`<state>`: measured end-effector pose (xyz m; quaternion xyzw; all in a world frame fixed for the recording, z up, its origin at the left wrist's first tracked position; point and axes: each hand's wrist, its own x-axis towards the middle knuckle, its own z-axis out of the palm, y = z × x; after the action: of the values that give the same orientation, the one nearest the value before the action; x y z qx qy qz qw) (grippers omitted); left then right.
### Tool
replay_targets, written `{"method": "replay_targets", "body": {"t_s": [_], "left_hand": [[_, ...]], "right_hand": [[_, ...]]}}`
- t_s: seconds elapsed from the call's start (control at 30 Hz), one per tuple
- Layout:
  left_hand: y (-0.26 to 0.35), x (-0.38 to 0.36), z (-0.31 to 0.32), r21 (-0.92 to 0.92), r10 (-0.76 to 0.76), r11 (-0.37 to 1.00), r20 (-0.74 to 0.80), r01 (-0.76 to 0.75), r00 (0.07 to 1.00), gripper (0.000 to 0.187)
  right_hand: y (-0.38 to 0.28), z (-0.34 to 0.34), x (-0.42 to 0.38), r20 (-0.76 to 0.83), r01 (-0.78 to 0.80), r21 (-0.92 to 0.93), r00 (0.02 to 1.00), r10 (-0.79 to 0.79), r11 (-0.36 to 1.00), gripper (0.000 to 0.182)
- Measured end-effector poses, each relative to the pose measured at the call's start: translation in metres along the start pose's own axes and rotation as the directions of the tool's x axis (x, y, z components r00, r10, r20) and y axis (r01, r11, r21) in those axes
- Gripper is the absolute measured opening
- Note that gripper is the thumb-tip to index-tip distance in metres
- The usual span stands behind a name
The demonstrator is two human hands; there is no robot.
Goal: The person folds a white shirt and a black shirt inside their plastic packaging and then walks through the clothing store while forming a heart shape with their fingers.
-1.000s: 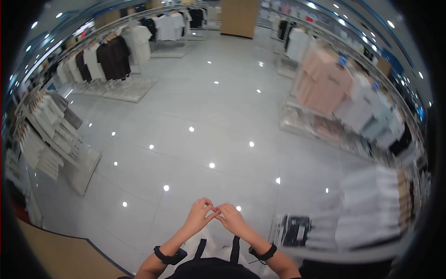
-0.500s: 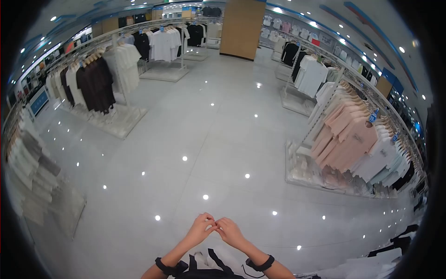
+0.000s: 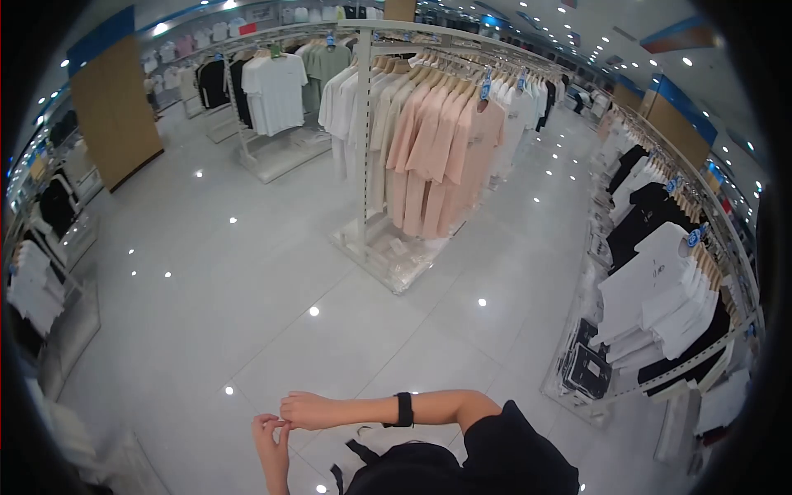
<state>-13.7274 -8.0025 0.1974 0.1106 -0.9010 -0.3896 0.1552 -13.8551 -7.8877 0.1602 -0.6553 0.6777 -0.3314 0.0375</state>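
My right hand point(image 3: 307, 411) reaches across from the right at the bottom of the view, its forearm almost level and a black band round the wrist. Its fingers are bent and meet the fingertips of my left hand point(image 3: 271, 432), which points up from the bottom edge. Both hands are closed at the fingertips. Anything between them is too small or hidden to make out. They are over the shiny grey floor point(image 3: 272, 330), away from the clothes.
A rack of pink shirts point(image 3: 450, 157) stands ahead on a white base point(image 3: 388, 276). White and black shirts point(image 3: 652, 280) hang at the right, above a black packaged item point(image 3: 587, 371). A wood-coloured pillar point(image 3: 115, 115) is at the left, with more racks behind.
The view has turned to the right, so the pink shirts now stand near the middle. My hands have shifted left and down in the view, fingertips still together.
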Motion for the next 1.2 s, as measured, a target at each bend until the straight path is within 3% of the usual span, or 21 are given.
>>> {"method": "replay_targets", "body": {"t_s": [0.1, 0.3, 0.4, 0.5, 0.6, 0.7, 0.97, 1.2], "left_hand": [[-0.044, 0.069, -0.034, -0.024, 0.0, 1.0, 0.024, 0.0, 1.0, 0.011], [-0.207, 0.239, -0.112, -0.408, -0.149, 0.874, 0.294, 0.265, 0.944, 0.007], [-0.275, 0.335, -0.165, -0.506, -0.132, 0.807, 0.347, 0.303, 0.929, 0.007], [-0.326, 0.428, -0.219, -0.376, -0.005, 0.923, 0.208, 0.085, 0.978, 0.011], [-0.359, 0.518, -0.268, -0.327, 0.009, 0.944, 0.125, 0.033, 0.992, 0.014], [-0.412, 0.604, -0.297, -0.316, 0.077, 0.947, 0.077, -0.049, 0.994, 0.014], [-0.586, 0.836, -0.356, -0.231, 0.082, 0.971, 0.063, -0.065, 0.995, 0.011], [-0.678, 1.045, -0.448, -0.202, -0.012, 0.979, 0.049, 0.022, 0.999, 0.01]], "right_hand": [[0.044, 0.005, 0.077, -0.011, 0.003, -0.061, 1.0, -0.004, 0.998, 0.021], [0.174, 0.048, 0.258, -0.024, 0.037, 0.069, 0.999, -0.035, 0.997, 0.022], [0.229, 0.056, 0.367, -0.186, 0.087, 0.127, 0.981, -0.063, 0.988, 0.022], [0.273, 0.048, 0.471, -0.054, -0.152, 0.385, 0.981, 0.187, 0.91, 0.021], [0.326, 0.044, 0.563, -0.104, -0.167, 0.449, 0.966, 0.237, 0.878, 0.018], [0.395, 0.056, 0.646, -0.009, -0.268, 0.735, 0.915, 0.403, 0.623, 0.014], [0.6, 0.097, 0.872, -0.012, -0.249, 0.632, 0.944, 0.331, 0.734, 0.01], [0.739, 0.072, 1.089, 0.078, -0.243, 0.517, 0.968, 0.237, 0.821, 0.011]]}}
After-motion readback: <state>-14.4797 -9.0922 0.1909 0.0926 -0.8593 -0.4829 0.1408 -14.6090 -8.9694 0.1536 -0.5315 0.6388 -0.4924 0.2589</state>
